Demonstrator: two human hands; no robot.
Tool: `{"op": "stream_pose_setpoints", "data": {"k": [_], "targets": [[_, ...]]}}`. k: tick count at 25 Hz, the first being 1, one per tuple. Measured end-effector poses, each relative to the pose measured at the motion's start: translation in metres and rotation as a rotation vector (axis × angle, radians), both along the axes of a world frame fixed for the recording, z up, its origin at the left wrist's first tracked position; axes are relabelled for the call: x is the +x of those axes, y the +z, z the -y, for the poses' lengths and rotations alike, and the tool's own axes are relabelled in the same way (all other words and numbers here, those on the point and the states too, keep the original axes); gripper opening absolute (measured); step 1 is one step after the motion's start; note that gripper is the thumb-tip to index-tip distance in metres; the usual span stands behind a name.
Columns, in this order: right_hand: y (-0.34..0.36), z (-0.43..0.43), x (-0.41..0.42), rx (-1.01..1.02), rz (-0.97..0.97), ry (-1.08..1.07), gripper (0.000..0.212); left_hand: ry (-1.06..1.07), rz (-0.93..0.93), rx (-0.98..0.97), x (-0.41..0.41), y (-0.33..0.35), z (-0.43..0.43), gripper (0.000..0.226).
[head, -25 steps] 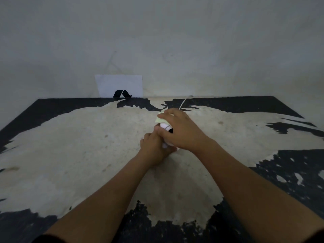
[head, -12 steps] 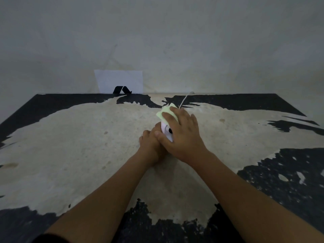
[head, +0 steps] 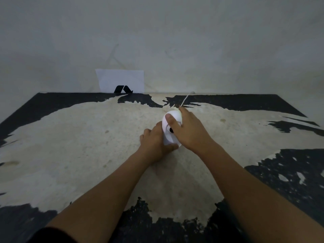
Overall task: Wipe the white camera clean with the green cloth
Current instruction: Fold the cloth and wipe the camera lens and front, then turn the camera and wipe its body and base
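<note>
My left hand (head: 154, 142) is curled around the base of the white camera (head: 169, 128), bracing it on the worn table (head: 70, 146). My right hand (head: 189, 132) grips its domed head, thumb pressed across the front. The green cloth is hidden from me. A thin white cable (head: 185, 99) trails toward the wall (head: 210, 41).
</note>
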State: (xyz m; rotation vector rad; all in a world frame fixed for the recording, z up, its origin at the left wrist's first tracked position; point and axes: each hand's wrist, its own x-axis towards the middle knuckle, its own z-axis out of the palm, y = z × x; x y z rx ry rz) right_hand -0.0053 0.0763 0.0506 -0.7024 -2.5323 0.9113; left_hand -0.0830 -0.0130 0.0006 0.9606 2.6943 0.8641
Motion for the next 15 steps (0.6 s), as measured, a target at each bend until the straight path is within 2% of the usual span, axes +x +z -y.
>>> {"op": "stream_pose_setpoints", "data": {"k": [2, 4, 5, 7, 9, 13, 15], "targets": [[-0.007, 0.012, 0.011, 0.124, 0.005, 0.041, 0.077, 0.013, 0.01, 0.003, 0.001, 0.003, -0.001, 0.074], [-0.009, 0.02, 0.012, 0.416, 0.02, 0.084, 0.077, 0.013, -0.033, -0.025, -0.001, 0.001, -0.004, 0.061], [-0.006, 0.021, 0.009, 0.523, 0.047, 0.104, 0.074, 0.022, -0.044, -0.06, -0.003, -0.001, -0.007, 0.059], [0.001, 0.018, -0.003, 0.598, 0.132, 0.144, 0.068, 0.024, -0.042, -0.131, -0.007, -0.004, -0.009, 0.064], [0.008, 0.011, -0.015, 0.522, 0.157, 0.168, 0.063, -0.005, -0.048, -0.142, -0.008, -0.006, -0.007, 0.073], [0.02, -0.007, -0.017, 0.055, 0.11, 0.096, 0.064, -0.033, -0.014, 0.015, -0.005, -0.008, 0.003, 0.089], [0.018, -0.01, 0.0, -0.044, 0.137, 0.045, 0.065, -0.039, -0.02, 0.064, -0.004, -0.009, 0.005, 0.09]]}}
